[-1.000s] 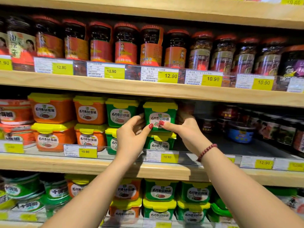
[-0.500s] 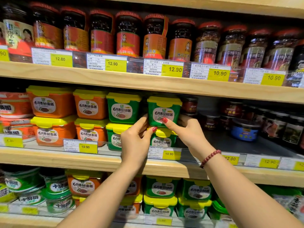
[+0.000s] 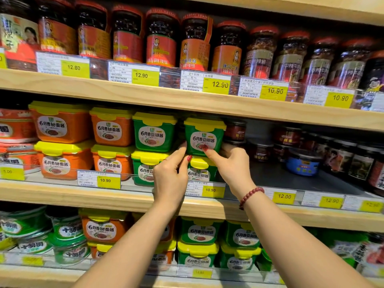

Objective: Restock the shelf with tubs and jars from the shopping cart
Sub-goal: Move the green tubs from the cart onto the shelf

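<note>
Hands barely shifted; left hand (image 3: 169, 175), right hand (image 3: 232, 165) fingers pinch green tub (image 3: 204, 138) between them.

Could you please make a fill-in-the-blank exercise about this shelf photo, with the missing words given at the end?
The left hand and the right hand hold a green tub with a ____ lid.
It stands on a lower tub, which is also ____.
The bead bracelet is on the ____ wrist.
The jars above have ____ lids.
Missing words: yellow, green, right, red.
</note>
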Motion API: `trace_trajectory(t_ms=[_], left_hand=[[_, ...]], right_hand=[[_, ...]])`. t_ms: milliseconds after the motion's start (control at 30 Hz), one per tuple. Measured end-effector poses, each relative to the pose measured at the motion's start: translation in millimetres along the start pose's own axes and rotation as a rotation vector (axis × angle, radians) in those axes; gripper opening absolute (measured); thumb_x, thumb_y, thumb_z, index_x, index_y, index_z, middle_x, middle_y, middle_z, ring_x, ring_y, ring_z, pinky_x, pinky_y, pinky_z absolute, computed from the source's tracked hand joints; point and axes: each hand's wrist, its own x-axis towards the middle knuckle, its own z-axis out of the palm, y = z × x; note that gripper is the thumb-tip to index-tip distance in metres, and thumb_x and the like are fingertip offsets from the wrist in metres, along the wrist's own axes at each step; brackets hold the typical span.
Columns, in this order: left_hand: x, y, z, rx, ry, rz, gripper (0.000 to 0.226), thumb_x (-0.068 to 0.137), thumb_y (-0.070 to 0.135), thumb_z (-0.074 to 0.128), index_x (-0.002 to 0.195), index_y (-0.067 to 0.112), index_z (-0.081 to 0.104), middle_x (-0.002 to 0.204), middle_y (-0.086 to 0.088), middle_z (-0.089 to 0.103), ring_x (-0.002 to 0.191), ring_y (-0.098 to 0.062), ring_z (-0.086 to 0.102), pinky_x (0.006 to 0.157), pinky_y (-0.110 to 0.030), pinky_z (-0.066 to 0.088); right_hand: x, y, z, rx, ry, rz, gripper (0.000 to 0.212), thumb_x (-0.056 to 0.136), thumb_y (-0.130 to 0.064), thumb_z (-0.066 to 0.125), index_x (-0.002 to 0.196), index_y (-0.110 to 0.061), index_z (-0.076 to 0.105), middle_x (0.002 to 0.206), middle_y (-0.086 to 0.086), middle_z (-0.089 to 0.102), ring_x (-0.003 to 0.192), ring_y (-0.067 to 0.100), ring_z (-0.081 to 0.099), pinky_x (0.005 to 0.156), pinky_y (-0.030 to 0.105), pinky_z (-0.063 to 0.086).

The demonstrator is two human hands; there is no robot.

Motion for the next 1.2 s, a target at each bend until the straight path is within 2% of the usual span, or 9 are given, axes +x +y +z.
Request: trace_trajectory(t_ms=[200,333,467,567,633,733,833,967,1200], left_hand=[[-1,0,-2,-0.002,-0.011,-0.007,0.031,0.085,0.008,0.066,0.116,0.009,0.066,0.112,-0.006,0.069,0.102,-0.005,0.059,0.088,-0.01,0.04],[-1,1,-4,-0.028,-0.011,-0.036,0.031,0.085,0.011,0.067,0.117,0.012,0.066,0.113,-0.004,0.068,0.102,-0.006,0.061,0.088,-0.014,0.044],[-4,-1,-15,-0.153,0.038,-0.095,0.031,0.086,0.012,0.066,0.117,0.016,0.065,0.11,0.01,0.066,0.101,-0.004,0.065,0.087,-0.023,0.052],[-6,-4,-26,-0.22,0.04,-0.131,0.029,0.084,0.01,0.068,0.114,0.012,0.067,0.101,0.019,0.064,0.09,0.013,0.061,0.078,-0.008,0.048],[-6,-6,-31,-0.244,0.019,-0.142,0.03,0.083,0.008,0.069,0.113,0.012,0.067,0.099,0.017,0.065,0.087,0.015,0.061,0.075,-0.004,0.046],[-4,-9,-34,-0.273,-0.043,-0.165,0.033,0.08,0.015,0.073,0.112,0.022,0.066,0.1,0.009,0.069,0.089,0.005,0.065,0.081,-0.019,0.053],[-1,-12,-32,-0.277,-0.085,-0.207,0.034,0.076,0.021,0.077,0.108,0.028,0.067,0.099,0.008,0.071,0.091,-0.002,0.067,0.085,-0.033,0.055],[0,-12,-32,-0.308,-0.09,-0.248,0.036,0.075,0.02,0.078,0.109,0.024,0.068,0.097,0.008,0.072,0.089,-0.003,0.068,0.084,-0.034,0.056],[0,-14,-34,-0.302,-0.118,-0.232,0.034,0.075,0.022,0.078,0.106,0.031,0.067,0.097,0.011,0.071,0.091,-0.001,0.067,0.084,-0.033,0.056]], right_hand=[[-9,-4,2,-0.027,0.032,-0.013,0.036,0.08,-0.032,0.074,0.112,-0.015,0.07,0.099,-0.004,0.072,0.089,0.001,0.064,0.086,0.027,0.055],[-11,-3,1,-0.054,-0.039,-0.03,0.047,0.072,-0.035,0.08,0.114,-0.018,0.066,0.101,-0.007,0.071,0.094,0.004,0.065,0.085,0.027,0.055],[-8,-2,3,-0.127,-0.036,-0.035,0.059,0.064,-0.04,0.085,0.115,-0.018,0.065,0.106,-0.003,0.071,0.095,0.009,0.065,0.085,0.029,0.056],[-6,-2,5,-0.124,-0.042,-0.027,0.059,0.064,-0.039,0.085,0.115,-0.017,0.065,0.106,-0.003,0.071,0.096,0.01,0.065,0.086,0.029,0.055],[-5,-3,7,-0.131,-0.047,-0.022,0.058,0.065,-0.038,0.085,0.114,-0.015,0.065,0.104,-0.003,0.071,0.094,0.009,0.065,0.082,0.026,0.054],[0,-3,12,-0.148,-0.048,-0.018,0.057,0.066,-0.035,0.085,0.114,-0.013,0.065,0.101,-0.002,0.071,0.092,0.008,0.065,0.08,0.026,0.055],[8,1,18,-0.149,-0.06,-0.019,0.056,0.066,-0.03,0.085,0.115,-0.013,0.064,0.108,0.0,0.07,0.096,0.011,0.064,0.087,0.032,0.055],[19,12,22,-0.164,-0.062,0.007,0.051,0.066,-0.025,0.085,0.112,-0.018,0.066,0.108,0.001,0.071,0.097,0.014,0.067,0.086,0.037,0.057],[22,17,26,-0.123,-0.042,0.023,0.058,0.064,-0.022,0.085,0.117,-0.017,0.064,0.113,0.003,0.069,0.102,0.017,0.066,0.087,0.038,0.057]])
